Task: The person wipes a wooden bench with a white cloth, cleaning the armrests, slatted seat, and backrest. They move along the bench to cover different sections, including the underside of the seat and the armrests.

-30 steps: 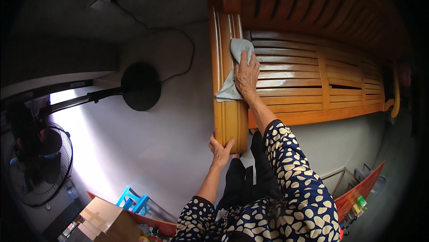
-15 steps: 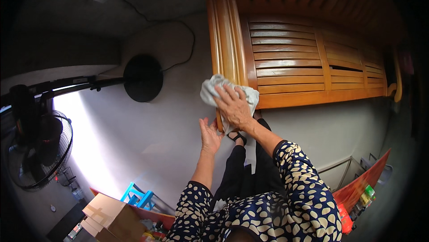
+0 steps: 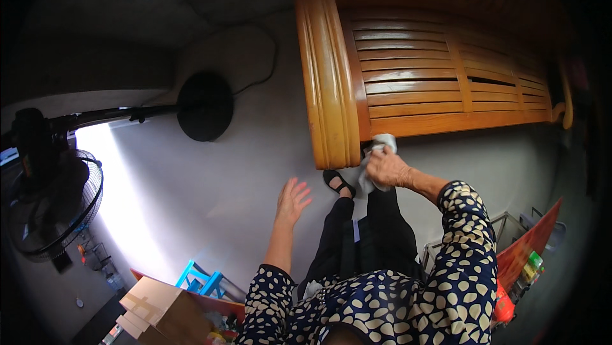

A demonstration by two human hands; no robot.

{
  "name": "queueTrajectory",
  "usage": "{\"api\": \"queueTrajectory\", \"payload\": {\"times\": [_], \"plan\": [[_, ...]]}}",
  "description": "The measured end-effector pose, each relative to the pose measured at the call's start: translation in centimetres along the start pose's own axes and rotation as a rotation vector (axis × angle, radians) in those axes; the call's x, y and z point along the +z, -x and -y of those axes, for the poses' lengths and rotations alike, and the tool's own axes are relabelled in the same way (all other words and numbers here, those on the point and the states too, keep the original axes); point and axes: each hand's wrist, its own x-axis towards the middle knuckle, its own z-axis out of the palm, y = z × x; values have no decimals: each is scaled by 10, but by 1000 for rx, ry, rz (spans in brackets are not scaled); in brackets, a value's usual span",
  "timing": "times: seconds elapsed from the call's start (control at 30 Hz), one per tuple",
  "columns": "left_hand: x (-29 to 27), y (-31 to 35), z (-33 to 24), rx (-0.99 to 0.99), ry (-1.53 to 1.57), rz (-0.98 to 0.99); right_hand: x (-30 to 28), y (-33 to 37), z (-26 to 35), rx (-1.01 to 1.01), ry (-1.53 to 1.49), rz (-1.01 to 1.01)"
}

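Note:
A pale cloth (image 3: 384, 143) is bunched in my right hand (image 3: 387, 168), its lower folds hanging by my leg. That hand is beside the front end of a glossy wooden armrest (image 3: 331, 90), near the corner of a slatted wooden bench seat (image 3: 414, 98). My left hand (image 3: 293, 202) is held over the floor, left of my foot and below the armrest's end. Its fingers are spread and nothing is in them.
A black fan (image 3: 54, 205) on a round base (image 3: 205, 106) stands at the left, its cable (image 3: 275, 58) running along the floor. Behind me are a blue stool (image 3: 201, 280), a cardboard box (image 3: 159, 310) and a red-topped table edge (image 3: 529, 243). My sandalled foot (image 3: 338, 183) is beside the armrest.
My right hand has left the top of the armrest and moved right and down with the cloth, which is now crumpled. The left hand has come away from the armrest's end.

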Motion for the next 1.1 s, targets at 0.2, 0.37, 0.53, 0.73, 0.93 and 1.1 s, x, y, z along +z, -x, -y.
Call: {"api": "queueTrajectory", "payload": {"times": [0.2, 0.37, 0.53, 0.73, 0.93, 1.1], "plan": [[11, -5, 4, -6, -73, -96, -86, -76, -15, 758, -235, -965], [50, 1, -17, 51, -118, -53, -33, -116, 30, 703, -103, -715], [69, -6, -34, 113, -171, -85, -33, -106, 10, 590, -81, -596], [106, -23, -51, 264, -361, -204, -49, -131, -21, 602, -92, -546], [139, -56, -63, 526, -494, -242, -69, -169, -86, 601, -178, -526], [171, -67, -83, 585, -718, -339, -72, -201, -138, 630, -131, -568]]}}
